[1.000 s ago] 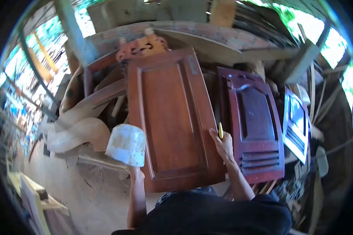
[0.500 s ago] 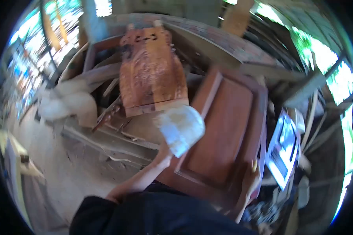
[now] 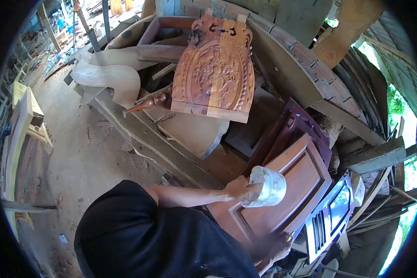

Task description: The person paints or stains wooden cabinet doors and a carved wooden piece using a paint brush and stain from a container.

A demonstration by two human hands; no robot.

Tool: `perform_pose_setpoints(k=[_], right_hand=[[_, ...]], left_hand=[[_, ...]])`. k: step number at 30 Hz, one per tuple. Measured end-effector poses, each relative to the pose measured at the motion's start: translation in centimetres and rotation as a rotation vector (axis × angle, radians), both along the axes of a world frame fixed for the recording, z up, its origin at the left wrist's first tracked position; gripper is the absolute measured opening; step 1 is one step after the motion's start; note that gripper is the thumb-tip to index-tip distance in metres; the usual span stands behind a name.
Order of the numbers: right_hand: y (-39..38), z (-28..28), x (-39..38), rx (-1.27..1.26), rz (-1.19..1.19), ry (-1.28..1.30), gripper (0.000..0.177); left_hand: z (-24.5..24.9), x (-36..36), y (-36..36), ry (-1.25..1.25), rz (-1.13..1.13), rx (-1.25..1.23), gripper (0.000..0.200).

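Observation:
My left hand (image 3: 242,189) is closed on a dirty white plastic tub (image 3: 272,187), held tilted over a brown wooden panel door (image 3: 282,180). The tub's opening faces away from the camera, so its contents are hidden. The panel door leans at a slant in front of me, with a raised rectangular moulding. My right hand (image 3: 279,246) is at the door's lower right edge with its fingers curled. A small pale yellowish spot shows at its fingertips, too small to name.
A carved wooden panel (image 3: 215,69) lies on boards at the back, beside a turned wooden piece (image 3: 148,103) and a curved pale timber (image 3: 109,76). A glossy slatted door (image 3: 329,222) leans at right. A dark red panel (image 3: 306,123) stands behind. Dirt floor (image 3: 88,153) lies left.
The view has swung, so the carved panel sits further right and the panel door lower. Both hands appear lower in the view, the tub still in my left hand.

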State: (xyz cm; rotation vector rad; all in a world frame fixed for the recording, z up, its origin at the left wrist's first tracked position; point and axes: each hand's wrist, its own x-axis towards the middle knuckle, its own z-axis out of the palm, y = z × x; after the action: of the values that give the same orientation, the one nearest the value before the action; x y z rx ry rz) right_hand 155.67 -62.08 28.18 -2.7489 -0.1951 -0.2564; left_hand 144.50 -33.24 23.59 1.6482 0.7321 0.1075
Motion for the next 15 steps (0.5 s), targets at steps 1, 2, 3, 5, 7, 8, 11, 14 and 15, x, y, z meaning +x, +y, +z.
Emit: perform_pose_setpoints(k=[1, 2, 3, 5, 7, 8, 11, 14, 15], right_hand=[[0.0, 0.4, 0.2, -0.082, 0.017, -0.006, 0.037], [0.1, 0.9, 0.5, -0.164, 0.037, -0.013, 0.036], [0.1, 1.2, 0.8, -0.245, 0.057, -0.020, 0.036], [2.0, 4.1, 1.0, -0.171, 0.095, -0.040, 0.034], [4.1, 6.2, 1.6, -0.051, 0.196, -0.062, 0.036], [4.8, 6.2, 2.8, 0.038, 0.292, -0.034, 0.036], [13.0, 11.1, -1.5, 0.258, 0.650, -0.111, 0.035], [19.9, 12.8, -8.3, 0.237, 0.988, -0.065, 0.034], [21.7, 11.7, -9.8, 0.246, 1.138, -0.055, 0.039]], left_hand=[[-0.3, 0.0, -0.1, -0.039, -0.051, 0.171, 0.065], [-0.6, 0.0, -0.3, -0.041, -0.037, 0.161, 0.065], [-1.0, -0.3, -0.5, -0.153, -0.027, 0.281, 0.060], [-1.2, -1.1, -0.6, -0.376, -0.006, 0.529, 0.052], [0.6, -2.5, -0.5, -0.357, 0.058, 0.530, 0.045], [1.9, -3.6, 0.0, -0.335, 0.107, 0.535, 0.039], [4.2, -7.0, 3.2, 0.065, -0.035, 0.425, 0.029], [4.4, -9.9, 4.6, 0.065, 0.097, 0.764, 0.021], [4.8, -11.2, 5.3, 0.058, 0.138, 0.897, 0.019]])
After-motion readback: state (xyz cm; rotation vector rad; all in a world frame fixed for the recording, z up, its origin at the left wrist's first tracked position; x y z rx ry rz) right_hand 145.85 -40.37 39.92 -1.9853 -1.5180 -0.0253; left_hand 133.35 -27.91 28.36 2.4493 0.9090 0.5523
